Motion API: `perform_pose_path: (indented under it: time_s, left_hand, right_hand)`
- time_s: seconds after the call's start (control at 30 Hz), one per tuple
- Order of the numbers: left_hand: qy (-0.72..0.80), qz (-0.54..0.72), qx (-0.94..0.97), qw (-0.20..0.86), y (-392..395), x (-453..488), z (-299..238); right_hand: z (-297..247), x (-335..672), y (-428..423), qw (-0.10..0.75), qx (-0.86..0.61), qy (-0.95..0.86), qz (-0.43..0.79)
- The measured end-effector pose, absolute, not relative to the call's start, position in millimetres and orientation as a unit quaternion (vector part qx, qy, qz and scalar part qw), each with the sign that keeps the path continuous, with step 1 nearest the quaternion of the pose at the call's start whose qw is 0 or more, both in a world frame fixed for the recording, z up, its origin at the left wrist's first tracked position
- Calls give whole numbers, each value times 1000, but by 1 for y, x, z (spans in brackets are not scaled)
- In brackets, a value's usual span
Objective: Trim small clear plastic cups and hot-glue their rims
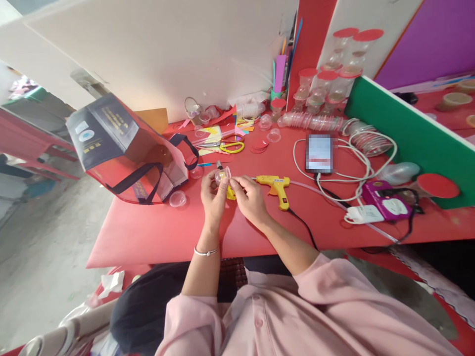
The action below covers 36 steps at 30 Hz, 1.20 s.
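My left hand [213, 194] and my right hand [249, 195] meet above the red table [156, 232], both pinching a small clear plastic cup [222, 175] with something pale inside. A yellow piece [230, 193] shows between the hands, and I cannot tell which hand holds it. A yellow glue gun [276, 186] lies on the table just right of my right hand, its black cord running toward me. A silver bangle sits on my left wrist.
A red and black bag [122, 148] lies on its side at the left. Yellow scissors [232, 146], paper scraps and clear cups lie behind the hands. A phone [319, 153], white cables, a purple device [386, 202], red-lidded jars [326, 84] and a green board [411, 133] fill the right.
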State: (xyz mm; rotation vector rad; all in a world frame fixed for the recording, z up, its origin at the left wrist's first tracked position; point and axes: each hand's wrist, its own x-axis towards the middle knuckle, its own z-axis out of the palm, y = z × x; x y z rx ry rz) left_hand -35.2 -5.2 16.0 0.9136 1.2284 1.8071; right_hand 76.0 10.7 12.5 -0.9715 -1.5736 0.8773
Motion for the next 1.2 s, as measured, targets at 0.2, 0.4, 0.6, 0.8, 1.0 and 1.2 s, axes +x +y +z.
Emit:
perform_pose_path:
  time_s: [0.2,0.4,0.6,0.8,1.0,1.2]
  left_hand:
    - [454,710,366,395,-1,-39,10]
    - [415,701,374,444,-2,-37,8]
    - [407,694,391,446,-4,-36,10]
    - [387,704,373,464,-3,-38,13]
    - [378,704,388,460,-2,-36,9]
    - [371,712,379,460,2,-37,7]
  right_hand:
    - [25,104,0,442,-435,-752,223]
    - [15,182,-17,292,-615,-732,10]
    - [-11,202,-5,254,-663,-699,89]
    - [-14,213,6,386,-646,-567,335]
    - [3,204,-21,436,-484,-390,651]
    - [24,181,-39,418,-462,-442,645]
